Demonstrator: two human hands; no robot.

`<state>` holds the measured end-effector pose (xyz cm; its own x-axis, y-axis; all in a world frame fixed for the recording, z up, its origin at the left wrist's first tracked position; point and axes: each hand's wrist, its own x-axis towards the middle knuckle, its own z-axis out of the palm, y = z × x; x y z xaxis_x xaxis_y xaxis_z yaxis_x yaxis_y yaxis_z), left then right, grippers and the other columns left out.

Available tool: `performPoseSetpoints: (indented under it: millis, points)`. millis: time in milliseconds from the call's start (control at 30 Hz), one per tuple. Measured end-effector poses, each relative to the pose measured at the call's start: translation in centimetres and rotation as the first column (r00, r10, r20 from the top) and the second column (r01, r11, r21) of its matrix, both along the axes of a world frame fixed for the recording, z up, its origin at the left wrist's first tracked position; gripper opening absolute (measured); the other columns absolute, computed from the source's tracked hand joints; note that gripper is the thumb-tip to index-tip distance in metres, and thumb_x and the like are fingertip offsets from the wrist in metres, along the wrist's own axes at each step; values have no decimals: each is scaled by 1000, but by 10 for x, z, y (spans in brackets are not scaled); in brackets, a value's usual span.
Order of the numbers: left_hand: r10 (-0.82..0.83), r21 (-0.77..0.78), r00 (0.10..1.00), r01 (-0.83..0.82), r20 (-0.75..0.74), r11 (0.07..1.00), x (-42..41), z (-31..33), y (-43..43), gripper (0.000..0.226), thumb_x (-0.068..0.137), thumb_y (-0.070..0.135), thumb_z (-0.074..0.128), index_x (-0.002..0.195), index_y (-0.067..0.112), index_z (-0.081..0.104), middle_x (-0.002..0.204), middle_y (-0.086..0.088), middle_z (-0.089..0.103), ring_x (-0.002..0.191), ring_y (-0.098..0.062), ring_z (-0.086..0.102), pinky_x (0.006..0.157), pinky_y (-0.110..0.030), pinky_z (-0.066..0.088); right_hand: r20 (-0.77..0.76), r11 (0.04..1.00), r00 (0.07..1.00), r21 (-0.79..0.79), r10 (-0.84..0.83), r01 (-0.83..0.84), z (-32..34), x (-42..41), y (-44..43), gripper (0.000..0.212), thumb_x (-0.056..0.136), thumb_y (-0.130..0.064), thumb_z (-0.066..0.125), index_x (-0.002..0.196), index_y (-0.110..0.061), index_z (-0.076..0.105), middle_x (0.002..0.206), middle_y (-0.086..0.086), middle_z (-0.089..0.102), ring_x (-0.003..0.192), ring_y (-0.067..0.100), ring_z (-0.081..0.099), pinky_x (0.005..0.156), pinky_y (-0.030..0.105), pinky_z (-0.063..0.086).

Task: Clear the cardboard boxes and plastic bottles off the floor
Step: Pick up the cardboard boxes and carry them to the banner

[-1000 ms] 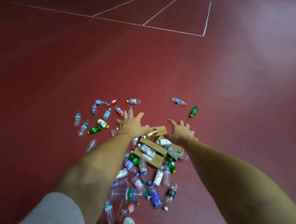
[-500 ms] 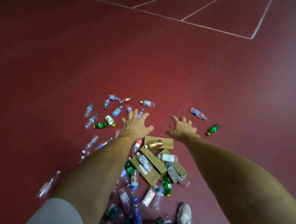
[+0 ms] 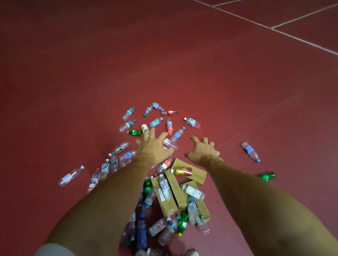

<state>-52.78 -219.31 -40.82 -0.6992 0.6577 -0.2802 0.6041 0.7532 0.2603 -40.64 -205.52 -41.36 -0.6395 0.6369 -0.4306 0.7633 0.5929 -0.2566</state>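
Lying flat, cardboard boxes [image 3: 170,206] mostly running near-far, plastic bottles [image 3: 250,151] pointing anyhow

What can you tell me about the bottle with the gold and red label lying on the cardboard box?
The gold-and-red bottle lies on its side on top of a brown cardboard box, near the box's far end. It looks like a small plastic bottle almost wholly wrapped in a label, gold toward the pale cap and red toward the base. The cap points to the picture's left. The right hand is spread beyond it, not touching it.
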Motion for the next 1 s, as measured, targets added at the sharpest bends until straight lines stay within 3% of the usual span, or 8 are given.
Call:
performPoseSetpoints:
  millis: [367, 567, 733, 1000]
  points:
    - [-19, -37, 999, 20, 31, 999, -23, -43, 3, 69, 89, 61, 53, 151, 42, 28, 166, -11, 4, 152, -35, -1, 114, -68, 12, 103, 1000, 995, 18, 14, -16, -35, -7, 0, 81, 87, -51, 59, 156, -38, 17, 153, 10, 29, 137, 36, 30, 104, 57, 39]
    - [6, -12, 991, -5, 137, 1000, -27, -116, 7, 68, 90, 61, 55, 150, 43, 29, 167, -6, 0, 152, -35, -6, 116, -63, 16, 174, 998, 983, -4, 59, -60, -110, -16, 2, 80, 87, -60, 59, 154, -41, 20, 151, 7, 29, 135, 35, 31, 101, 56, 37]
    - [77, -92, 983, -62, 169, 994, -34, -232, 6, 71, 91, 64, 51, 153, 45, 22, 167, -4, -7, 152, -33, -11, 115, -66, 9, 223, 985, 959, -43, 172, -167, -228, -34, 10, 78, 84, -49, 61, 151, -42, 21, 152, 5, 28, 137, 35, 29, 101, 60, 36]
    - [78, -143, 989, -59, 128, 988, -39, -494, 12, 75, 85, 64, 57, 151, 46, 25, 166, -8, -9, 151, -36, -14, 113, -74, 7, 290, 933, 890, -32, 351, -358, -489, -47, 35, 93, 87, -61, 58, 156, -44, -2, 165, 5, 6, 148, 39, 10, 107, 66, 31]
